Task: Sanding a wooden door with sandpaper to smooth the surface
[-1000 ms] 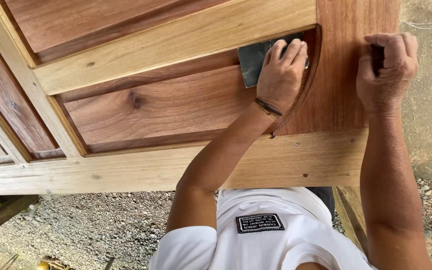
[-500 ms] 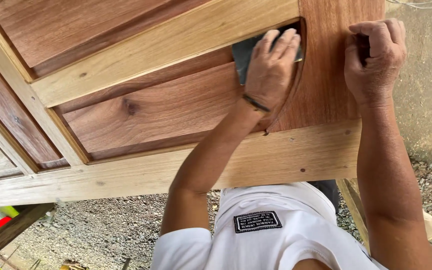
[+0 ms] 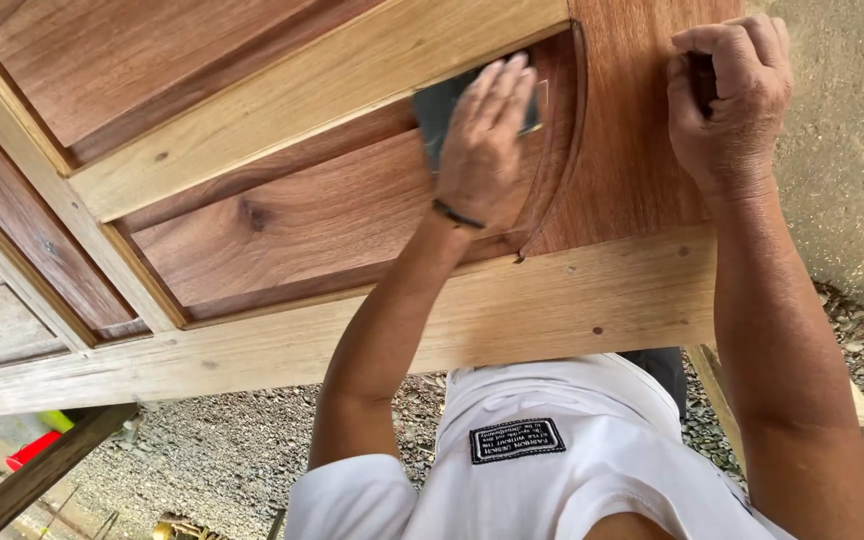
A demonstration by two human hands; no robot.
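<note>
Smooth matt reddish wood door panel (image 3: 292, 215), paler wood frame rail (image 3: 512, 310) (small knots), dark rough sandpaper sheet (image 3: 439, 105)
</note>
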